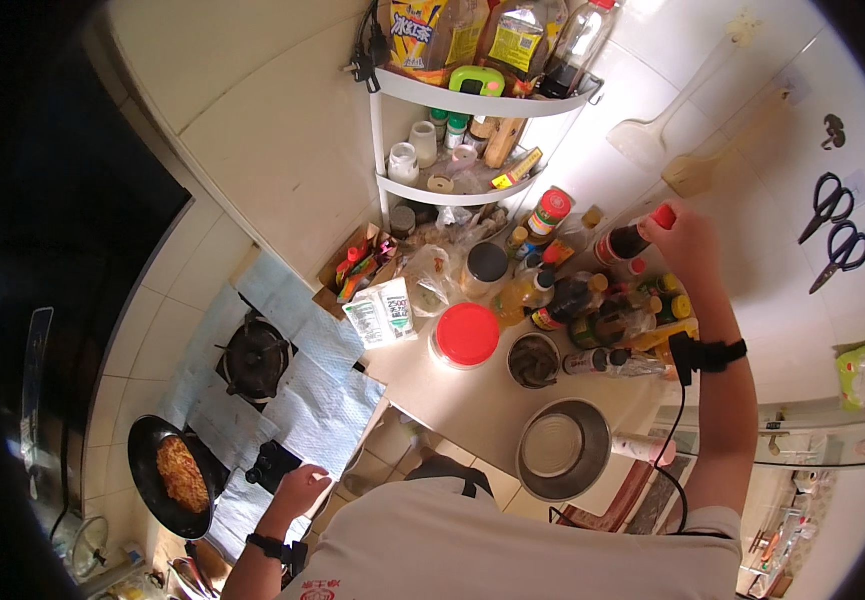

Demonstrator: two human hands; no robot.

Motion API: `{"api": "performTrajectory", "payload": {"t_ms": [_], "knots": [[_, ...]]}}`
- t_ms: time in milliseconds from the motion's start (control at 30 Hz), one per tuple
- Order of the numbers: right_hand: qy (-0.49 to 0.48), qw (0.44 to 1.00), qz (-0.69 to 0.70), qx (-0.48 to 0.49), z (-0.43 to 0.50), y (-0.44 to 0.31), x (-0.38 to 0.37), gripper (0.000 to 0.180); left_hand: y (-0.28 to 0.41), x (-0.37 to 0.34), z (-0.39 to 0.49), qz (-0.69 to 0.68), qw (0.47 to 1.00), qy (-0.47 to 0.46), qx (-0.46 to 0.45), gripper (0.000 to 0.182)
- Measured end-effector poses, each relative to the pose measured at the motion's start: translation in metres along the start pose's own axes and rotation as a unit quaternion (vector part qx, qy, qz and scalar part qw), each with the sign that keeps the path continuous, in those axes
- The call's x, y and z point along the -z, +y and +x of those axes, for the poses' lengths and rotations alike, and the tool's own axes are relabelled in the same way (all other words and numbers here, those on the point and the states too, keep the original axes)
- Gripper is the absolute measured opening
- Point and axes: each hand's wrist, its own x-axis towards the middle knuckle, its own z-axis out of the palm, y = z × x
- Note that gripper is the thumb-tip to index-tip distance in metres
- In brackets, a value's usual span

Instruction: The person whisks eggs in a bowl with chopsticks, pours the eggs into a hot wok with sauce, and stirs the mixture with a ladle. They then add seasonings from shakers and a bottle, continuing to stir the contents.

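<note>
My right hand (674, 232) grips the red cap end of a dark sauce bottle (618, 244), held tilted above the crowd of bottles by the tiled wall. At the lower left, my left hand (302, 487) is beside the stove's black control knob (271, 466), its fingers partly curled; whether it touches anything cannot be told. A black frying pan (139, 480) stands on the left burner, with a browned flat food (182, 474) in it. The rear burner (254, 360) carries no pan. A jar with a red lid (467, 334) stands on the counter.
A steel pot (603, 450) and a small bowl of dark food (533, 360) stand on the counter near several sauce bottles (571, 296). A corner shelf (477, 97) holds bottles and spice jars. Spatulas (638, 142) and scissors (841, 255) hang on the wall. Blue sheets (312, 397) surround the burners.
</note>
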Motion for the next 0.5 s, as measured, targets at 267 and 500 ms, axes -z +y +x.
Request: {"api": "performTrajectory", "payload": {"t_ms": [267,500], "knots": [[0.112,0.976,0.143,0.122,-0.038,-0.127,0.114,0.025,0.138,0.032,0.021,0.028,0.944,0.047,-0.326,0.054],[-0.188,0.883,0.399,0.162,-0.122,-0.296,0.108,0.014,0.200,0.055,-0.025,-0.092,0.834,0.272,-0.471,0.100]]}}
